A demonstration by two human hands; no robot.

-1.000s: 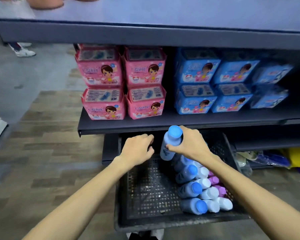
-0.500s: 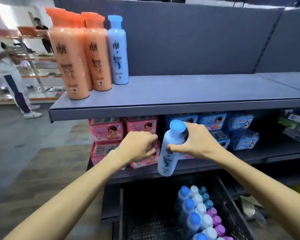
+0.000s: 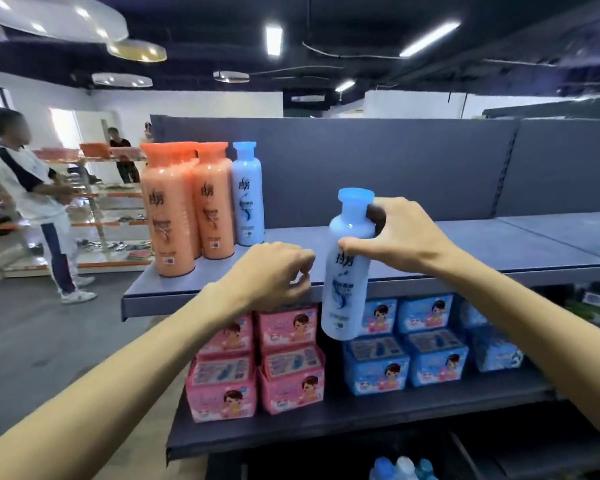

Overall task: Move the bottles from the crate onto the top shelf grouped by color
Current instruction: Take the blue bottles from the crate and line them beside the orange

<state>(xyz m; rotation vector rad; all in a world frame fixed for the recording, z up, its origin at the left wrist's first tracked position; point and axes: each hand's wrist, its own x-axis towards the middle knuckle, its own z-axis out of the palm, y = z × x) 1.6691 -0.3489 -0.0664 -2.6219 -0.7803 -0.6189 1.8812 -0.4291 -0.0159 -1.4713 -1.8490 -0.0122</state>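
Bottle caps (image 3: 400, 468): three, at the near bottom edge under the shelves.
Left hand (image 3: 274, 271): fingers curled in on nothing, at the top shelf (image 3: 465, 251) front lip.
Right hand (image 3: 400, 237): thumb and fingers gripping the neck of one held bottle (image 3: 347, 271), light blue, upright, in front of the lip, not on the shelf.
Far left on shelf: one blue bottle (image 3: 246, 199); at least two orange bottles (image 3: 170, 216) beside it.
Change: raised since half a second ago; cap then below the lip, now above.

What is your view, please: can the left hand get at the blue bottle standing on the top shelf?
Probably yes: the left hand holds nothing, and only bare top shelf lies between it and the standing blue bottle.
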